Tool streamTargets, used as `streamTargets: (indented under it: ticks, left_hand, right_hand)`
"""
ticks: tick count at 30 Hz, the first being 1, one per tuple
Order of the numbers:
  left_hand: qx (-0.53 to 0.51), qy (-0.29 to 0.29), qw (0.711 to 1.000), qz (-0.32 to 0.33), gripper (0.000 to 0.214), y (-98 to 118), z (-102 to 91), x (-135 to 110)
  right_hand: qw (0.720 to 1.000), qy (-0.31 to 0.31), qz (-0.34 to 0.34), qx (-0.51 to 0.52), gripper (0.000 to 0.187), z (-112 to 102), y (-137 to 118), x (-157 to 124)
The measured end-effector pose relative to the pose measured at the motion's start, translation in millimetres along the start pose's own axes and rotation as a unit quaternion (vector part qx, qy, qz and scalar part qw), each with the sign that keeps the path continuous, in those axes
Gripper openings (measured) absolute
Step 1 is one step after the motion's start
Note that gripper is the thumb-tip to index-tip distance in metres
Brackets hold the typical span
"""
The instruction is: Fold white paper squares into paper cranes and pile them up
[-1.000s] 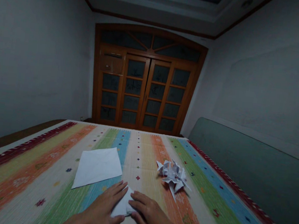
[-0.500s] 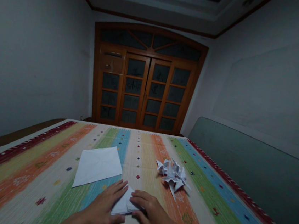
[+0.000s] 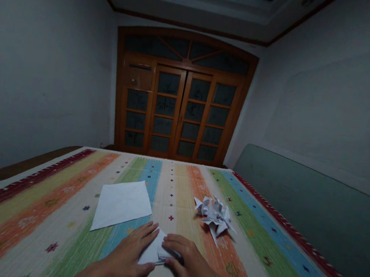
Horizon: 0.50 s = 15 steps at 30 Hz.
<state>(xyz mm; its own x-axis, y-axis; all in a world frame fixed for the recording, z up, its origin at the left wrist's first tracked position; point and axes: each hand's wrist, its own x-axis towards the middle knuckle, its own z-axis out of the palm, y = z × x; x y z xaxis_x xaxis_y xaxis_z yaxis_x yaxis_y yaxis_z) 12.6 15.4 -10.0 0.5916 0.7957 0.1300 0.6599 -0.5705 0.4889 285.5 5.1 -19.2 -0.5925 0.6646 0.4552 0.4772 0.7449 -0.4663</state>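
A small folded white paper (image 3: 156, 251) lies on the striped cloth (image 3: 64, 214) near the bottom middle. My left hand (image 3: 126, 258) lies flat on its left side with the fingers stretched out and the thumb under its near edge. From the right, my right hand (image 3: 188, 264) presses on the paper with curled fingers. A flat white sheet (image 3: 121, 203) lies just beyond my left hand. A pile of folded white paper figures (image 3: 214, 215) sits beyond my right hand.
The colourful striped cloth covers a broad surface with a dark red border. A grey-green padded panel (image 3: 303, 212) runs along its right side. A wooden door with glass panes (image 3: 179, 111) stands at the far end, between bare walls.
My right hand's fingers have curled slightly more over the folded paper's right edge. The view has shifted a little. Both hands stay on the paper.
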Motion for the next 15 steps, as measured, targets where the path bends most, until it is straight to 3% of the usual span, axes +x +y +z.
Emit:
streamTargets:
  ticks: [8, 15]
  left_hand:
    - [0.008, 0.010, 1.000, 0.017, 0.078, -3.8, -0.2, 2.1]
    - [0.087, 0.042, 0.992, 0.087, 0.056, 9.7, -3.9, -3.4]
  right_hand:
    - [0.999, -0.017, 0.000, -0.031, 0.029, -8.6, -20.0, 7.6]
    - [0.993, -0.006, -0.075, -0.087, 0.025, 0.9, -18.6, 13.4]
